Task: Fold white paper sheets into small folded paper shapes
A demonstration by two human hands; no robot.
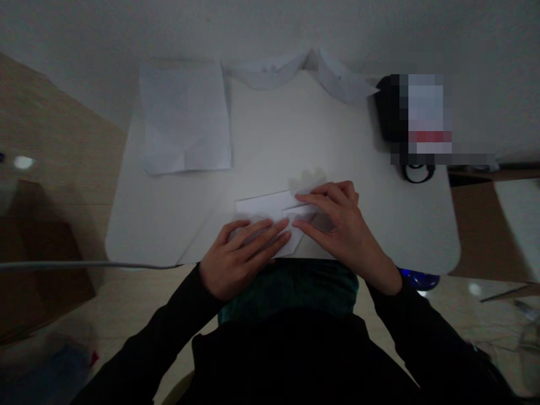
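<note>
A folded piece of white paper (264, 203) lies near the front edge of the white table, with a flap turned over on its right part. My left hand (244, 253) rests flat on the left part of the paper, fingers spread and pointing right. At the paper's right end, my right hand (333, 216) has the folded flap between its thumb and fingers. The fingertips of both hands are close together near the flap. Part of the paper's lower edge is hidden under my left hand.
A stack of white sheets (185, 118) lies at the back left of the table (147, 225). Two folded paper shapes (270, 70) (343, 79) stand along the wall. A black case (388, 112) with a strap is at the back right. A grey cable (84, 264) reaches the front left edge.
</note>
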